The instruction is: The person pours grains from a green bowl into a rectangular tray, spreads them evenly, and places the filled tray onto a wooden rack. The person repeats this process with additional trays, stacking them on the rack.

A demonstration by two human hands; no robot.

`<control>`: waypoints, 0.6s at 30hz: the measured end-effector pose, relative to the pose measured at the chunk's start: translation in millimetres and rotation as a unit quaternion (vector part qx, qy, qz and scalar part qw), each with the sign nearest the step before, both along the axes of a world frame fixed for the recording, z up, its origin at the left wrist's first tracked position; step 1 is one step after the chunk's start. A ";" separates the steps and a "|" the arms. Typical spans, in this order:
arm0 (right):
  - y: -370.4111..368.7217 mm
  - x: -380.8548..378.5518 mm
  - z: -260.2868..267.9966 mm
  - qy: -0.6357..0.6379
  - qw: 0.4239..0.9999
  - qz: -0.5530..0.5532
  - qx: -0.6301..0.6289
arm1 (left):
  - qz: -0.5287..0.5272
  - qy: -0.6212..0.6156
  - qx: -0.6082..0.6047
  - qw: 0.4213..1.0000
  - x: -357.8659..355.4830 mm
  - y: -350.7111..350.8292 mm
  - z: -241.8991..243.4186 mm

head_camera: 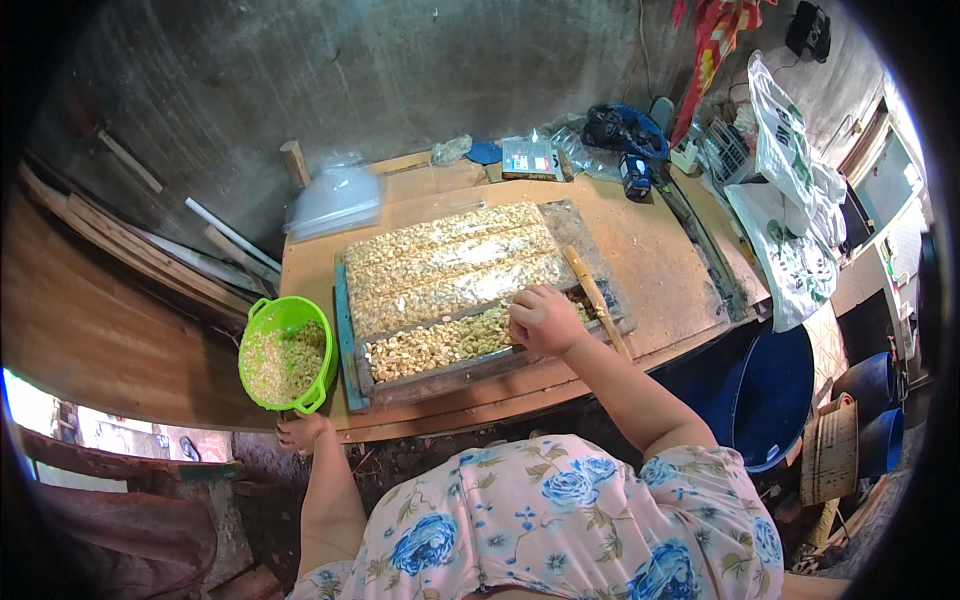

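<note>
My right hand (547,320), fingers curled down, touches pale split beans (427,345) that look like soybeans. They lie in a long slot along the near side of a wooden frame (450,379). Whether beans are between the fingers is hidden. Behind the slot, several rows of beans under shiny clear plastic (450,262) lie side by side. A bright green plastic colander (330,360) with beans in it stands at the table's left front corner. Just below its near handle is my left hand (304,433); its grip on the handle cannot be made out.
A wooden stick (589,285) lies across the frame's right end. On the wooden table (660,262) are stacked clear plastic sheets (337,199), a dark blue box (634,177) and a blue basket (652,131) at the back. A large blue barrel (772,397) stands at right, below hanging plastic bags (784,240).
</note>
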State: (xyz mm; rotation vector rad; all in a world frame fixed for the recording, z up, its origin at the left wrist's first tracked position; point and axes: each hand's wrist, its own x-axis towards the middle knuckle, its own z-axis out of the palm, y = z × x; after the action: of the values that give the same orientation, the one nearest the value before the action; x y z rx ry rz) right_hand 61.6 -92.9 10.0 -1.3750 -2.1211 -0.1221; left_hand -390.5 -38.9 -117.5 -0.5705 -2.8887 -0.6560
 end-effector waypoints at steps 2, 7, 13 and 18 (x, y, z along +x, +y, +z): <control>-2.6 11.2 -1.0 0.002 1.000 -0.009 -0.008 | -0.010 0.012 0.003 1.000 -7.3 -1.0 -9.0; -10.4 37.2 0.4 0.021 0.999 -0.025 -0.019 | -0.028 0.000 -0.015 0.999 -0.8 -4.9 3.2; -14.6 42.0 13.0 0.031 0.999 -0.024 0.001 | -0.019 0.001 -0.025 1.000 -2.2 -3.0 0.4; -8.2 -12.7 8.3 -0.024 0.995 0.084 -0.039 | -0.017 0.006 -0.017 1.000 -10.5 -0.5 -8.8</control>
State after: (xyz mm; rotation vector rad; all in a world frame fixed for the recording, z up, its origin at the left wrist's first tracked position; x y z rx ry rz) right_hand 48.8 -101.1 18.3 -1.2423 -2.2931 -0.0066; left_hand -401.0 -39.5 -126.3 -0.6274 -2.8914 -0.6063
